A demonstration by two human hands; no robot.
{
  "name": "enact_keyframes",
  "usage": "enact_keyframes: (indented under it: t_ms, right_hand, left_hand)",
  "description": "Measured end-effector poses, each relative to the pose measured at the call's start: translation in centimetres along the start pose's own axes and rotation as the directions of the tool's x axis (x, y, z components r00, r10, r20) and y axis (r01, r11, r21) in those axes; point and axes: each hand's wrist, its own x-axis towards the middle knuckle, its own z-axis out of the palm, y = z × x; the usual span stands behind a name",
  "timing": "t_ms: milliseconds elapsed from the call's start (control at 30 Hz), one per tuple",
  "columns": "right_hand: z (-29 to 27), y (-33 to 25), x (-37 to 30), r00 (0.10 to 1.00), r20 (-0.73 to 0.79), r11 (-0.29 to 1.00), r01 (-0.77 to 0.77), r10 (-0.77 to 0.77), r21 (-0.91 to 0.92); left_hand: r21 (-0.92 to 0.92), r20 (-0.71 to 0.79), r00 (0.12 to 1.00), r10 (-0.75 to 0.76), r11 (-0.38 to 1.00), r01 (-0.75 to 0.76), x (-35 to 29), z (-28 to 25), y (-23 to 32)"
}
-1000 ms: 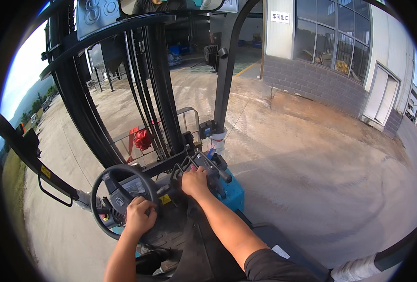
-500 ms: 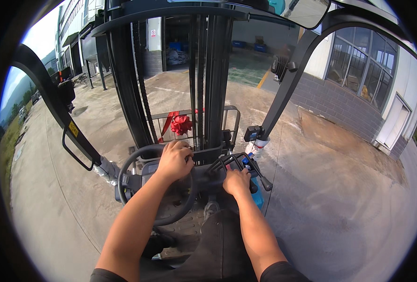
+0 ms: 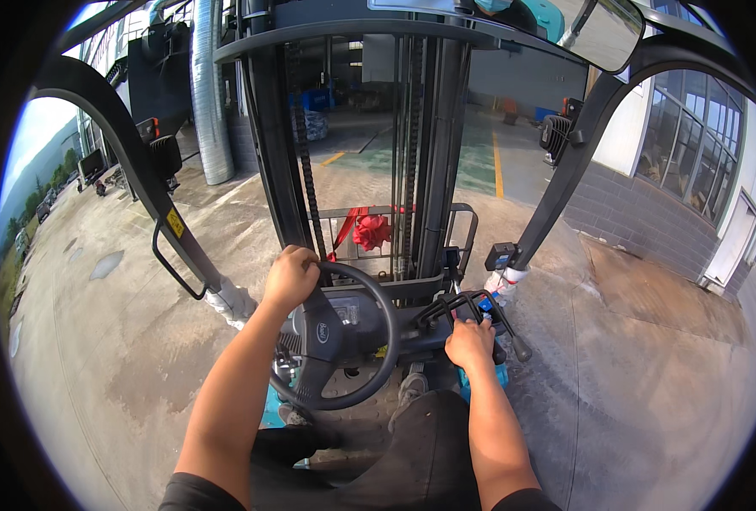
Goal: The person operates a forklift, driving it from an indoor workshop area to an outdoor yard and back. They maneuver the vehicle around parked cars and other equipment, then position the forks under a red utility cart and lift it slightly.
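My left hand (image 3: 293,277) is closed at the upper left of the black steering wheel (image 3: 386,308) of a forklift; its palm side is hidden. My right hand (image 3: 470,342) lies on the bank of hydraulic control levers (image 3: 514,336) to the right of the wheel. Its fingers are bent at the lever ends, and their grip is partly covered by the hand itself. Beyond the wheel rises the black mast (image 3: 280,145) with its chains. A red ribbon rosette (image 3: 371,232) hangs on the load backrest (image 3: 463,234).
Ahead, a wide doorway (image 3: 514,77) leads into a workshop with a green floor (image 3: 472,157) and a yellow line. A brick wall (image 3: 633,213) with windows stands at right. On the left are a silver duct (image 3: 210,94) and puddles (image 3: 105,264) on the concrete. Black cab pillars frame both sides.
The steering wheel has turned anticlockwise, my left hand moving with it from the top right to the upper left. The workshop doorway looks closer. My right hand stays at the levers.
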Motion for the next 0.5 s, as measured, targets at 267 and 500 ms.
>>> enact_keyframes:
  t_ms: [267, 500]
  right_hand:
    - [2.6, 0.3, -2.2, 0.971, -0.158, 0.981, 0.17, -0.182, -0.091]
    - [4.0, 2.2, -2.7, 0.965, -0.151, 0.975, 0.22, -0.216, 0.013]
  left_hand:
    - [-0.02, -0.049, 0.998, -0.044, 0.999, 0.043, -1.7, -0.3, -3.4]
    - [-0.033, -0.085, 0.994, -0.064, 0.998, 0.061, -0.6, 1.8, -1.4]
